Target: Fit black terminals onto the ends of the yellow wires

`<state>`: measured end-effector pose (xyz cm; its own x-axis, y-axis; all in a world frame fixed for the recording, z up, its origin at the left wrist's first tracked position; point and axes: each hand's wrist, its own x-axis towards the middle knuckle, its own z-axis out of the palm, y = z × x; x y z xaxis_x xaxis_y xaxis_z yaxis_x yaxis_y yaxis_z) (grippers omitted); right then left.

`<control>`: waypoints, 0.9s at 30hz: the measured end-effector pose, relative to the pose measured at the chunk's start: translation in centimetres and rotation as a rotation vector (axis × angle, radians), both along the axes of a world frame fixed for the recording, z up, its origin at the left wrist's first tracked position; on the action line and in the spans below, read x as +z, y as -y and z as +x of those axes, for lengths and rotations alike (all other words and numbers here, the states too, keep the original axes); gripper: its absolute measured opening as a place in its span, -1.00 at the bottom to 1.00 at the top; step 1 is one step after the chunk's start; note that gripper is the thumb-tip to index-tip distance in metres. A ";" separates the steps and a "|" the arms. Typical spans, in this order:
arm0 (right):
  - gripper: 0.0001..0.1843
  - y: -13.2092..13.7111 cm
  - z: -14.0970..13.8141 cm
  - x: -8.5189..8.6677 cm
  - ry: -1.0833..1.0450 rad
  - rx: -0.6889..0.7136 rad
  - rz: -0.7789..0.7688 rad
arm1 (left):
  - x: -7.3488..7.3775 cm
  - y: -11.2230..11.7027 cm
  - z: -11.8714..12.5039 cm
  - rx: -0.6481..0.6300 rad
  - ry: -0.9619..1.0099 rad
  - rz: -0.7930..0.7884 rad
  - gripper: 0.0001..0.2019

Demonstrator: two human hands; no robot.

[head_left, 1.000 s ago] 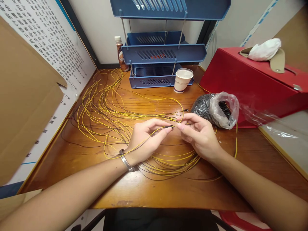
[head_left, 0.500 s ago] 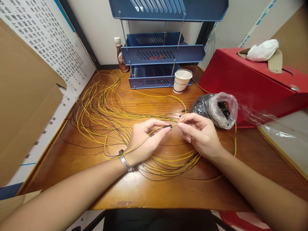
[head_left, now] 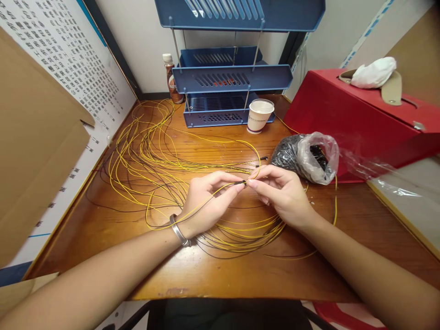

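Observation:
My left hand [head_left: 209,197] pinches a thin yellow wire [head_left: 202,200] near its dark tip, thumb and forefinger closed on it. My right hand [head_left: 280,192] meets it from the right, its fingertips pinched on a small black piece at that same tip [head_left: 242,182]. Both hands hover just above the wooden desk [head_left: 220,270], over a loose tangle of several yellow and dark wires [head_left: 147,156] that spreads to the left and back. A metal bangle [head_left: 178,231] circles my left wrist.
A clear plastic bag of small black parts [head_left: 305,156] lies right of my hands. Behind stand a paper cup [head_left: 260,114], a blue tiered tray rack [head_left: 227,78] and a brown bottle [head_left: 171,78]. A red box [head_left: 360,114] fills the right; cardboard [head_left: 30,146] leans at left.
My right hand has edged left, closing the small gap to the wire tip in my left hand. The left hand has stayed nearly still.

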<state>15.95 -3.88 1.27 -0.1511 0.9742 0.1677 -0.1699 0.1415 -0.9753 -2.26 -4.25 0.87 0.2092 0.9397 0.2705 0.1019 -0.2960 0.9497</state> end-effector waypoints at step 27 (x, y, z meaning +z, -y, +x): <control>-0.86 0.4 0.8 1.1 -0.235 0.077 -0.005 | 0.4 0.0 0.1 0.034 -0.009 -0.028 -0.91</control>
